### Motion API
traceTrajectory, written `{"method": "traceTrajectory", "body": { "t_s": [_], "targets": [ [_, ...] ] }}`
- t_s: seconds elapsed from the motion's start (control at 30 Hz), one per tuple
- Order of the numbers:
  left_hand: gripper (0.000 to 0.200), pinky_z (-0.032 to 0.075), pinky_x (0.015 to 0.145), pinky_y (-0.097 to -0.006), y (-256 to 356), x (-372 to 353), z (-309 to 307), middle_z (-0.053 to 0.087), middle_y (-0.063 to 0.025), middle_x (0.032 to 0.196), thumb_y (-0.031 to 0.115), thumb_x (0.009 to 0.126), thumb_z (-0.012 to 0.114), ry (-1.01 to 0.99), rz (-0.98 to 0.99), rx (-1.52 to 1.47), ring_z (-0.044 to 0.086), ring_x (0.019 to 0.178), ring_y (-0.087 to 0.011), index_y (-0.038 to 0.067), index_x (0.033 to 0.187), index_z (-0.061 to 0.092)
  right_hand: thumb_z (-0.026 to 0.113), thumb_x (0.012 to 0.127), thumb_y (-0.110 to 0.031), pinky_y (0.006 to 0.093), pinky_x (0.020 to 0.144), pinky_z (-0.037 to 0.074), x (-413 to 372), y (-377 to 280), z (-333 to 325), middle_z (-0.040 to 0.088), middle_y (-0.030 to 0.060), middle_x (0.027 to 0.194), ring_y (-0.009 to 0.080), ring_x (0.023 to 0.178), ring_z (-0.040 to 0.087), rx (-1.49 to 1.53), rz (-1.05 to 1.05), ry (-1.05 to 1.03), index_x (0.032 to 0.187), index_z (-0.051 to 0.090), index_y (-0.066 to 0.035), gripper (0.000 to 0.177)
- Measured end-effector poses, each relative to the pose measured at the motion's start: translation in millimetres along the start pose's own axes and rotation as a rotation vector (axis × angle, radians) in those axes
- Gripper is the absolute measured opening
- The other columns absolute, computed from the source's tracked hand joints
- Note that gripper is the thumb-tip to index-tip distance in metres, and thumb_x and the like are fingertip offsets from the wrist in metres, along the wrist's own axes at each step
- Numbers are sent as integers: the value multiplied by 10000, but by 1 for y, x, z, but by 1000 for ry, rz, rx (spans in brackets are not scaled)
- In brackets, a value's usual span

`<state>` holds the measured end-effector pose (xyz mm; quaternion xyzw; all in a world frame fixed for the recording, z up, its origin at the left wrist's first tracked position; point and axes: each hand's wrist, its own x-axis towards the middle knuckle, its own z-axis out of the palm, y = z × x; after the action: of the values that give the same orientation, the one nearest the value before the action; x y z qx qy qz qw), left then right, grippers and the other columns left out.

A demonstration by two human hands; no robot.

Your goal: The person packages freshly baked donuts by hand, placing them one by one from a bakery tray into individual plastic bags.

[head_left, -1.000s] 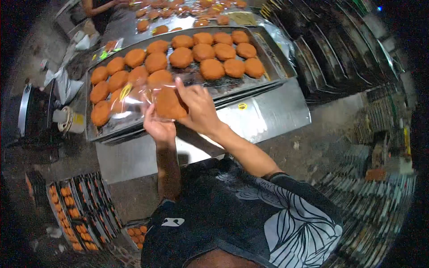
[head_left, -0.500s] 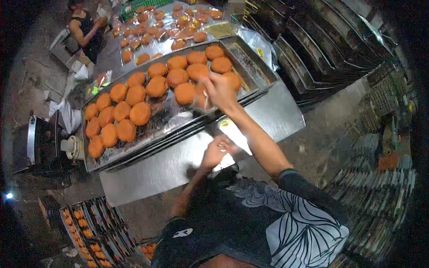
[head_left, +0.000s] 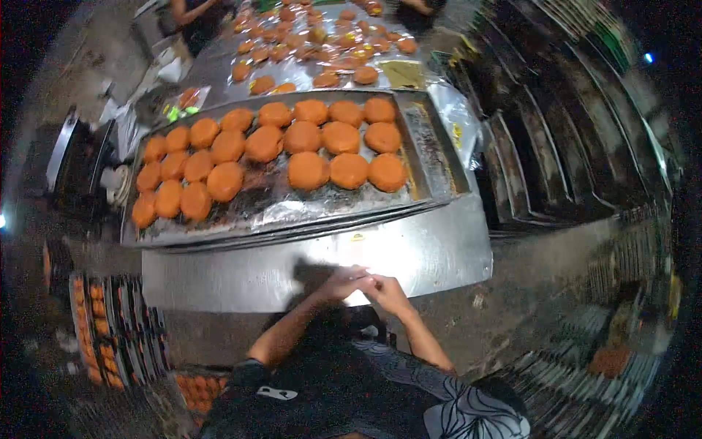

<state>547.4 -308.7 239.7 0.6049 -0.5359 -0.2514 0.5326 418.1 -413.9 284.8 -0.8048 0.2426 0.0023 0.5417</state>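
Observation:
Both my hands meet at the front edge of a metal table. My left hand (head_left: 342, 282) has its fingers closed, and the fingertips touch those of my right hand (head_left: 387, 293), which is pinched too. What lies between the fingers is lost in glare and too small to make out. Just beyond the fingertips, a yellow label (head_left: 357, 237) lies on the shiny tabletop (head_left: 431, 241), seemingly on clear plastic. Further back sits a dark metal tray (head_left: 256, 228) with rows of round orange-brown buns (head_left: 308, 170). A gap shows in its front row.
Behind the tray, bagged buns (head_left: 365, 74) with yellow labels cover the table. Clear plastic bags (head_left: 459, 128) lie at the tray's right. Large dark trays (head_left: 556, 161) stand at the right. Racks of buns (head_left: 95, 329) are at lower left. Other people's arms (head_left: 194, 11) show at the back.
My right hand has come down from the tray's front row to meet my left hand at the table edge. My view has shifted, and another person now shows at the back.

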Motion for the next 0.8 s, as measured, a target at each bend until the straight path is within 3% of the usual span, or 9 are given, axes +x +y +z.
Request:
{"method": "traceTrajectory", "body": {
  "t_s": [0.07,0.3,0.43,0.53,0.57,0.6,0.67,0.73,0.8],
  "targets": [
    [218,444,580,-268,17,2,-2,605,-65,716,212,789,571,-23,-470,-408,561,630,-116,10,868,595,516,821,-160,279,539,419,-15,1,1,573,69,644,98,570,482,-47,-108,-28,897,558,33,211],
    [117,422,577,-274,93,5,-41,556,-80,707,122,734,610,326,-267,-72,535,632,-151,7,754,610,384,854,-159,276,608,452,7,-22,26,595,166,791,228,760,594,-113,58,110,1047,482,-10,263],
    [126,432,615,-298,99,-7,-97,535,-82,718,-39,680,581,624,247,103,531,680,-197,12,794,584,434,858,-270,311,767,441,94,-135,33,515,105,1125,187,974,519,1432,-181,-229,1164,426,-67,367],
    [288,435,722,-259,107,-20,-178,460,-60,1111,33,776,530,1246,41,-802,530,841,-163,33,1060,483,453,825,-395,338,841,416,101,-245,118,420,99,1241,204,1069,445,1458,-334,-398,1239,367,-58,540],
    [294,453,654,-228,101,-56,-218,506,-72,995,79,814,478,959,128,-1063,541,762,-133,19,1101,452,462,827,-376,336,830,419,112,-249,154,434,104,1228,201,1050,460,1451,-105,-635,1243,363,-56,534],
    [312,471,586,-197,94,-92,-257,552,-84,879,124,853,426,662,135,-1287,551,684,-102,6,1141,420,470,829,-357,333,820,422,123,-251,183,447,109,1214,198,1030,474,1421,131,-862,1247,358,-53,529],
    [173,474,597,-272,101,-122,-294,541,-71,762,146,863,419,1039,109,-1027,544,621,-129,28,984,455,461,841,-294,347,805,423,170,-298,197,483,132,1153,224,991,499,86,-506,-878,1178,416,-18,438],
    [136,476,603,-309,93,-153,-326,536,-64,704,157,869,415,1219,40,-873,540,590,-142,39,906,473,444,847,-248,365,810,415,245,-342,246,502,150,1096,266,967,507,-803,-554,-535,1132,449,-27,360],
    [220,422,830,-442,65,-193,-351,576,-79,881,179,856,447,1580,259,-1083,566,834,-223,45,1027,476,428,848,-281,397,855,391,326,-349,278,487,168,1108,315,1005,479,-636,-1234,124,1135,457,-68,358]
  ]
}}
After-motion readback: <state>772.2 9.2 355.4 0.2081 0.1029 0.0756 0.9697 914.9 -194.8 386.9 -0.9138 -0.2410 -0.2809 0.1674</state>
